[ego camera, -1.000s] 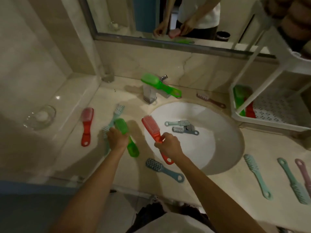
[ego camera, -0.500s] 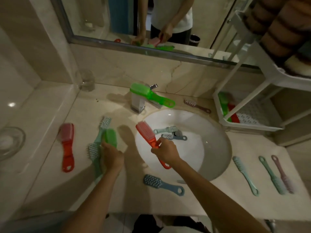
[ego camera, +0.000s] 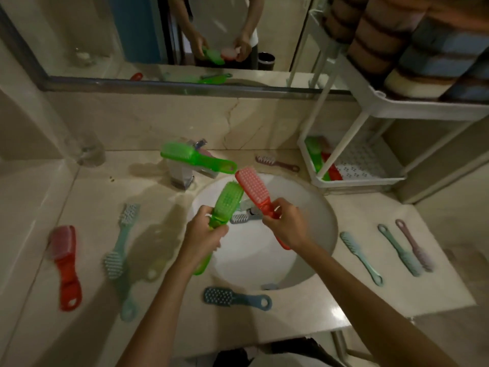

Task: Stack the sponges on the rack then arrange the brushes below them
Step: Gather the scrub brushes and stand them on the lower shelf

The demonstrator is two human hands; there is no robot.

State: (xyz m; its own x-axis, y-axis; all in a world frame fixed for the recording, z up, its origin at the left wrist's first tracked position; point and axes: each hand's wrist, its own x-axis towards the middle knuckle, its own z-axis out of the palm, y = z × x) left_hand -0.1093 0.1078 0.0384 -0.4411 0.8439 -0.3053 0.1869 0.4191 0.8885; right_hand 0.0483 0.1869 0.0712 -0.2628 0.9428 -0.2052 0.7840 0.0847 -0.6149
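Marble vanity counter (ego camera: 92, 197), dim light, round white basin (ego camera: 251, 260) set in it, white rack (ego camera: 370, 179) at the far right.

Item 1: green brush (ego camera: 227, 202). A second ago it lay on the counter left of the basin under the left hand (ego camera: 205, 234). It is now lifted and carried over the basin, the fingers curled round its handle, bristle head up.

Item 2: red brush (ego camera: 252, 190). Held by the right hand (ego camera: 285, 226), fingers wrapped on the handle as before, but raised higher. Its head now meets or crosses the green brush's head; whether they touch I cannot tell.

Item 3: sponges (ego camera: 397, 35). Stacked on the rack's upper shelf; that part of the task looks done.

Item 4: rack's lower tray. Already holds a green tray brush (ego camera: 315, 154) and a red tray brush (ego camera: 330, 168).

Item 5: loose stock. One green faucet brush (ego camera: 195, 157) across the faucet (ego camera: 182, 173), a mauve brush (ego camera: 275, 162) behind the basin, grey brushes (ego camera: 240, 217) in the basin, a red counter brush (ego camera: 64, 263) and teal brushes (ego camera: 123, 239) at left, a blue brush (ego camera: 232, 298) in front, three slim brushes (ego camera: 399, 250) at right.

Assessment: with both hands loaded and drawn together, the pair seems ready for one trip to the lower tray. Much of the brush stock remains to be collected.
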